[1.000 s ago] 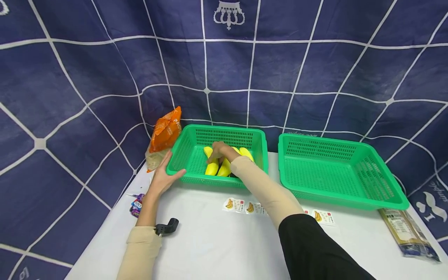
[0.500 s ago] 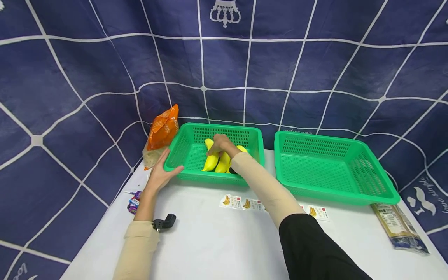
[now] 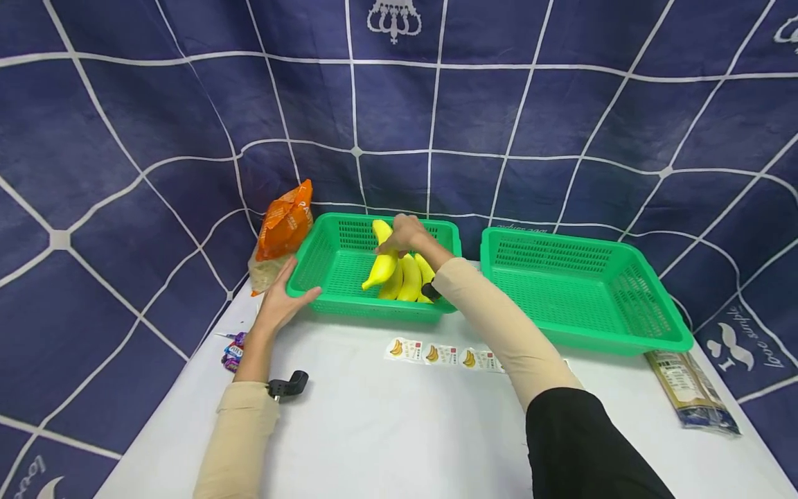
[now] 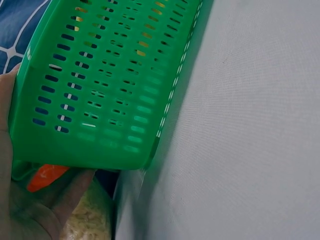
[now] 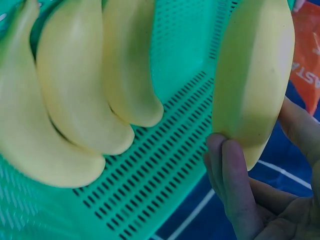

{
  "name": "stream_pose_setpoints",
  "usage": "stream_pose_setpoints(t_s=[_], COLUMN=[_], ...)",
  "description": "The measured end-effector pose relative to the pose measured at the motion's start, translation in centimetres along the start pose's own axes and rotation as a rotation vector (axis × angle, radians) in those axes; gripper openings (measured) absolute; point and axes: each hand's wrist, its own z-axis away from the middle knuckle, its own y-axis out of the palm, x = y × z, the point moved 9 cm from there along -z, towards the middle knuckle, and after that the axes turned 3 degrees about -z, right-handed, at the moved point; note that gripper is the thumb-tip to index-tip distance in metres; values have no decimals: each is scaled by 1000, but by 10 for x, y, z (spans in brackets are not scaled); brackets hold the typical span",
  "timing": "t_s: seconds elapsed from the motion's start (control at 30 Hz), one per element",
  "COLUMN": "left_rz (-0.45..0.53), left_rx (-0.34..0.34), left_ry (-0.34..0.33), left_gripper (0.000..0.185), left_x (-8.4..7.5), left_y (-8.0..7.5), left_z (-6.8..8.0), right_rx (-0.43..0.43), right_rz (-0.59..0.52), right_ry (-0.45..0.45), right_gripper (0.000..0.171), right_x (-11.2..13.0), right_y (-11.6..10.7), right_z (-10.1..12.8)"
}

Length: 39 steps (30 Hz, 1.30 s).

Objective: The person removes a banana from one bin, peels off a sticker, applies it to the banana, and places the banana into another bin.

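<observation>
In the head view my right hand (image 3: 406, 234) grips a yellow banana (image 3: 380, 269) over the left green basket (image 3: 368, 308). Fingers and thumb pinch that banana (image 5: 252, 80) near one end in the right wrist view, with its long body tilted upright. Several bananas (image 3: 409, 278) lie side by side in the basket, to the right of the held one. At the basket's front left corner is my left hand (image 3: 278, 305), thumb spread along the front and straight fingers along the side. The left wrist view shows the slotted basket wall (image 4: 105, 90) against this hand (image 4: 35, 210).
A second green basket (image 3: 580, 336) stands at the right. Banana-printed stickers (image 3: 439, 355) lie in a row before the baskets. An orange bag (image 3: 285, 225) leans at the back left, near small purple wrapped items (image 3: 233, 355). A flat plastic packet (image 3: 692, 391) lies far right.
My right hand has risen out of the bananas with one banana in its grip, moving up and slightly right. My left hand stays at the basket corner. The whole head view has shifted slightly.
</observation>
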Motion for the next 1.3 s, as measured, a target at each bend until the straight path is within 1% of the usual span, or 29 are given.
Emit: stream_pose_setpoints(t_s=[0.13,0.37,0.47,0.6,0.8,0.87,1.07,1.3], left_rz=[5,9,10,8,8,9,1,9], left_rx=[4,19,20,31,36,38,42,34], left_ry=[-4,-21,-19,-11,-20,-20,-6,-10], left_gripper=[98,99,99,99,98,99,99,98], left_x=[1,3,2,0,0,1,0,-1], left_y=[-1,0,0,1,2,1,2,1], left_z=[-2,0,1,2,3,3,4,6], right_rx=[-37,-71,-84,-92,-123,-127,-125,-118], right_rz=[2,14,26,24,13,6,-19,-63], right_ry=[-6,-15,-4,33,53,66,84,93], right_gripper=[38,38,39,43,53,52,38,32], right_x=[-2,-7,-12,-22,-36,-41,-55,-72], right_y=[-14,-32,-39,-47,-58,-59,-59,-47], right_z=[13,35,45,61,88,97,128,164])
